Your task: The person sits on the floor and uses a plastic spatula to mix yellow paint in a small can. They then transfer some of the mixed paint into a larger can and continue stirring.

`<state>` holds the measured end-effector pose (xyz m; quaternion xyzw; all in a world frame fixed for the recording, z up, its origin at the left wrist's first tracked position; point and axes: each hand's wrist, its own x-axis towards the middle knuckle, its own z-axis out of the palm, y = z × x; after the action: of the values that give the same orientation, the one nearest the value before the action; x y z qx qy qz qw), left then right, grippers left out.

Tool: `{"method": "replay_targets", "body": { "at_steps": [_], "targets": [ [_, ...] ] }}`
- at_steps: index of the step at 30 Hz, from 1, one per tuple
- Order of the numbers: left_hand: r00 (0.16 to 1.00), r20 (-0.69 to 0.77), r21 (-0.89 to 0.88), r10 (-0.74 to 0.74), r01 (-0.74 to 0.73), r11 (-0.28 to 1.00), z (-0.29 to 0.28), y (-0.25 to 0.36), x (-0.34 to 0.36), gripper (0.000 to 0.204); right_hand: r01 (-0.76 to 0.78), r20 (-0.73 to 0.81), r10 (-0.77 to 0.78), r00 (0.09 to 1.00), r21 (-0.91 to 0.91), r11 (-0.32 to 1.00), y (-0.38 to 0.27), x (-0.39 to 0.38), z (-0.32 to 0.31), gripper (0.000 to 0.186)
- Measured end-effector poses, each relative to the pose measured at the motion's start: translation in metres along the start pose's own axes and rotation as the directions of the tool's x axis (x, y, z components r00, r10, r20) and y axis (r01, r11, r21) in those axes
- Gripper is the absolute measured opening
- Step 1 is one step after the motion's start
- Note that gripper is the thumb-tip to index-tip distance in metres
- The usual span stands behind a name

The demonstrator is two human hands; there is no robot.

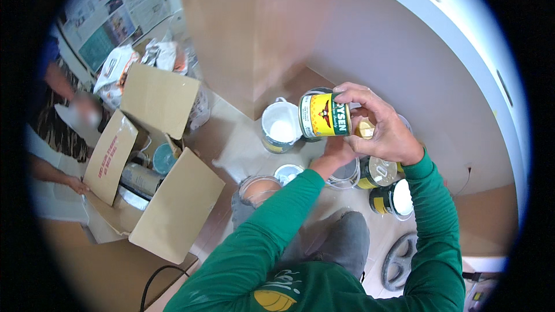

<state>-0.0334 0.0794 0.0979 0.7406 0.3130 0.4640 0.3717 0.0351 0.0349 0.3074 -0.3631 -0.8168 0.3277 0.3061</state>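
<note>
A small paint can (324, 115) with a yellow and green label is held up in front of me, above the floor. My right hand (378, 124) grips its right end, fingers over the top and thumb at the lower edge. From below, my left hand (337, 149) meets the can; its fingers are mostly hidden behind it. Beyond the can, to its left, stands a white-lined bucket (280, 124) with white contents. A dark pail (346, 173) with a wire handle sits beneath my hands. Lidded cans, among them a yellow-labelled one (378, 172), stand to its right.
An opened cardboard box (176, 208) holding containers stands at left, with another person's hand (75, 185) on its edge. Plastic bags (118, 72) lie behind it. A wall corner (254, 40) rises ahead. A black spoked ring (399, 260) lies on the floor by my right arm.
</note>
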Motion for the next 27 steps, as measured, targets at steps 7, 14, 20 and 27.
{"method": "replay_targets", "body": {
  "at_steps": [7, 14, 20, 27],
  "targets": [
    [0.972, -0.080, 0.217, 0.223, -0.201, 0.955, -0.001, -0.015, -0.011, 0.065, -0.031, -0.166, 0.020, 0.986, -0.064, 0.997, -0.019, -0.088, -0.035, 0.073],
    [0.991, -0.131, 0.235, 0.040, -0.008, 0.972, 0.000, -0.001, -0.009, 0.089, -0.467, -0.407, 0.371, 0.835, -0.165, 0.869, 0.015, -0.239, -0.099, 0.072],
    [0.993, -0.098, 0.197, 0.065, -0.045, 0.979, 0.011, 0.000, -0.008, 0.088, -0.570, -0.226, 0.524, 0.821, -0.375, 0.731, 0.153, -0.302, -0.075, 0.066],
    [0.998, -0.058, 0.241, -0.019, 0.032, 0.970, 0.011, 0.001, -0.009, 0.086, -0.499, -0.043, 0.595, 0.803, -0.594, 0.631, 0.260, -0.324, -0.039, 0.071]
  ]
}}
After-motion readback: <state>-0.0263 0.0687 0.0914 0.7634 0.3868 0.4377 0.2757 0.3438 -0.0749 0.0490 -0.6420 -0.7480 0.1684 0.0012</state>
